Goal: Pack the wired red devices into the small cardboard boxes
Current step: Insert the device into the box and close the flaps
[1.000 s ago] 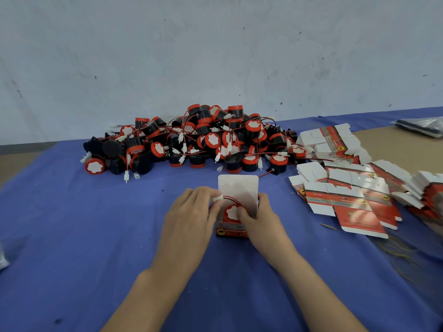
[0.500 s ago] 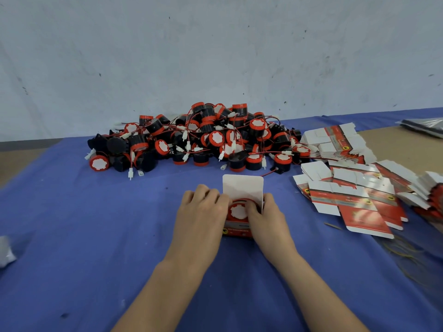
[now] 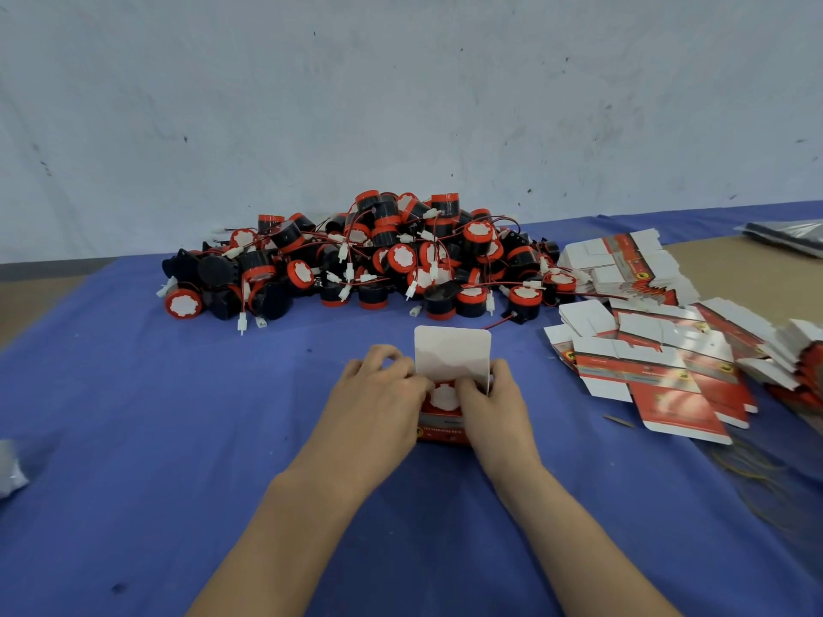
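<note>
A small red cardboard box (image 3: pixel 445 431) stands on the blue cloth with its white lid flap (image 3: pixel 452 354) upright. Inside it sits a red device (image 3: pixel 443 397) with a white face, seen from above. My left hand (image 3: pixel 378 403) grips the box's left side, fingers curled at the flap's edge. From the other side, my right hand (image 3: pixel 494 405) holds the box, its fingertips over the device. The device's wire is out of sight. A large pile of red and black wired devices (image 3: pixel 378 256) lies behind the box.
Flat unfolded red and white boxes (image 3: pixel 659 367) are spread at the right, with another stack (image 3: pixel 623 264) behind them. A grey wall rises behind the pile. Thin rubber bands (image 3: pixel 752 474) lie at the right front. A pale scrap (image 3: pixel 11 474) sits at the left edge.
The device has sunk deeper into the box and its white plug and wire have gone out of sight. Both hands have closed in tighter round the box.
</note>
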The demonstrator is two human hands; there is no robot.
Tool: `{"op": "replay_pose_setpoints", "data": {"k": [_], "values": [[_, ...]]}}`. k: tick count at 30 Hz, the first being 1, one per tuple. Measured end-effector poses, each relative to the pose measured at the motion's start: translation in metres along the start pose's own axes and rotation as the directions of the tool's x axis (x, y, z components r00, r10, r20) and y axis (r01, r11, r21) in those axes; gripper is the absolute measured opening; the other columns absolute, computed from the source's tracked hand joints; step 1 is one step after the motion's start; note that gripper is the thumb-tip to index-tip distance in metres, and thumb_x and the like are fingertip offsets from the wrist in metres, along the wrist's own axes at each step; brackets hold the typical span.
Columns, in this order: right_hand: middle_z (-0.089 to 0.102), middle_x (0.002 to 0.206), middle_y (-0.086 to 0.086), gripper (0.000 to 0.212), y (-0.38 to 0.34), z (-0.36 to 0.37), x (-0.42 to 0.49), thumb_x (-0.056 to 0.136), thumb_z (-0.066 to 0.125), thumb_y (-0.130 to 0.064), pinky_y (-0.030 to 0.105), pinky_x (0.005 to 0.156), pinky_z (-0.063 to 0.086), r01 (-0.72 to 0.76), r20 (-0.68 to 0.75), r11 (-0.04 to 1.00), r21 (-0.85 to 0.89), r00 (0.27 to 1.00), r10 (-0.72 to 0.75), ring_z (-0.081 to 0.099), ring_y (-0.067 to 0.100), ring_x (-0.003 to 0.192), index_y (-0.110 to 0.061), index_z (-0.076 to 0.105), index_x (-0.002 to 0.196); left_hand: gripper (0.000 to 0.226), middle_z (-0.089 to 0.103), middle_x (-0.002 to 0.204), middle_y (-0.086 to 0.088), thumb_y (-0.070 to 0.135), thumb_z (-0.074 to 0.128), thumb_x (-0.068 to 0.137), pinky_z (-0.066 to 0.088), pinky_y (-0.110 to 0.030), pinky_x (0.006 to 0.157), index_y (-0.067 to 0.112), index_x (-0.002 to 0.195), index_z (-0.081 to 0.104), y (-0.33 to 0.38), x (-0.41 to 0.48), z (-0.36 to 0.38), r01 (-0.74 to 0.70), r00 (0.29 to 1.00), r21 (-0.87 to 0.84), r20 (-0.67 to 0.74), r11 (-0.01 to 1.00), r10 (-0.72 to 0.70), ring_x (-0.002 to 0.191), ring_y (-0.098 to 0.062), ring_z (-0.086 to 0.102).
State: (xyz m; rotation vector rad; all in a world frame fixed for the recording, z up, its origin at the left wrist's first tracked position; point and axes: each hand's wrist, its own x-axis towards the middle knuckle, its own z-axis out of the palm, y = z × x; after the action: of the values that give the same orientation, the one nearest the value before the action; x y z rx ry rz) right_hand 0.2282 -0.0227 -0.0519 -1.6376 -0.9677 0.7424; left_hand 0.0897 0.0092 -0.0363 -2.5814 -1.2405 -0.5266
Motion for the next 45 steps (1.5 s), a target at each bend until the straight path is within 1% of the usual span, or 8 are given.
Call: {"op": "replay_pose_setpoints", "data": {"k": [5,12,19,25,33,37,41,45], "values": [[0.068,0.097,0.010,0.011,-0.005,0.001,-0.001,0.090,0.047,-0.013,0.060,0.086,0.054,-0.065,-0.047,0.992,0.110,0.996,0.070,0.063,0.038,0.101,-0.014,0.053,0.098,0.039,0.062,0.121,0.017,0.022,0.044,0.104,0.042,-0.028,0.098,0.039,0.139,0.047,-0.006,-0.007,-0.009,0.019,0.999,-0.312,0.037,0.950,-0.008,0.138,-0.006,0.025],[0.067,0.099,0.019,0.022,-0.001,0.002,0.001,0.088,0.038,-0.002,0.060,0.080,0.054,-0.045,-0.084,0.987,0.155,0.995,0.059,0.060,0.033,0.085,-0.008,0.057,0.098,0.015,0.028,0.147,0.008,0.044,0.052,0.099,0.043,-0.022,0.074,0.031,0.105,0.056,0.000,-0.013,-0.003,0.177,0.982,-0.205,-0.027,0.963,-0.187,0.125,-0.010,0.041],[0.070,0.090,-0.001,0.032,0.004,0.003,0.002,0.089,0.037,0.000,0.050,0.078,0.058,-0.033,-0.070,0.993,0.116,0.997,0.041,0.065,0.028,0.092,-0.021,0.061,0.093,0.045,0.049,0.090,0.009,0.057,0.023,0.104,0.032,-0.028,0.057,0.031,0.105,0.060,0.010,-0.011,-0.007,0.189,0.976,0.050,0.104,0.981,-0.193,0.088,-0.013,0.055],[0.064,0.088,-0.003,0.020,0.006,0.005,0.005,0.100,0.040,-0.018,0.050,0.087,0.052,-0.009,-0.084,0.999,0.044,0.996,0.013,0.058,0.026,0.094,-0.025,0.054,0.089,0.054,0.054,0.088,0.006,0.063,0.018,0.101,0.028,-0.031,0.056,0.027,0.075,0.049,0.012,-0.010,-0.014,0.185,0.957,0.085,0.208,0.979,-0.200,0.080,-0.016,0.051],[0.055,0.071,-0.009,0.021,0.011,-0.006,0.006,0.101,0.044,-0.034,0.026,0.054,0.039,0.083,0.057,0.997,-0.005,0.995,-0.082,0.048,0.005,0.061,-0.018,0.047,0.088,0.043,0.051,0.100,0.013,0.061,0.023,0.100,0.047,-0.029,0.063,0.038,0.108,0.058,0.005,-0.018,-0.011,0.182,0.981,-0.113,0.089,0.977,-0.173,0.086,-0.006,0.055],[0.069,0.095,-0.015,0.024,0.011,-0.010,0.005,0.100,0.048,-0.054,0.021,0.067,0.048,0.143,0.193,0.990,0.016,0.971,-0.143,0.065,0.002,0.089,-0.031,0.053,0.106,0.033,0.065,0.106,0.022,0.058,0.027,0.096,0.055,-0.036,0.077,0.043,0.120,0.045,-0.005,-0.022,-0.011,0.274,0.955,-0.524,0.052,0.806,-0.291,0.090,0.001,0.063],[0.069,0.115,-0.028,0.056,0.008,-0.010,0.002,0.090,0.031,-0.076,0.012,0.086,0.048,0.068,0.365,0.982,0.179,0.922,-0.130,0.063,-0.008,0.109,-0.046,0.053,0.133,0.017,0.068,0.088,0.026,0.039,0.041,0.102,0.054,-0.028,0.075,0.041,0.101,0.058,-0.015,-0.020,-0.007,0.333,0.898,-0.744,0.062,0.580,-0.436,0.085,0.004,0.065],[0.069,0.124,-0.015,0.054,0.005,-0.008,0.007,0.103,0.023,-0.062,0.027,0.102,0.043,-0.032,0.376,0.982,0.184,0.926,-0.041,0.059,0.004,0.121,-0.038,0.062,0.133,0.016,0.069,0.087,0.017,0.033,0.045,0.103,0.057,-0.034,0.080,0.038,0.097,0.060,-0.022,-0.018,-0.002,0.378,0.872,-0.791,0.128,0.482,-0.473,0.082,0.004,0.064]]}}
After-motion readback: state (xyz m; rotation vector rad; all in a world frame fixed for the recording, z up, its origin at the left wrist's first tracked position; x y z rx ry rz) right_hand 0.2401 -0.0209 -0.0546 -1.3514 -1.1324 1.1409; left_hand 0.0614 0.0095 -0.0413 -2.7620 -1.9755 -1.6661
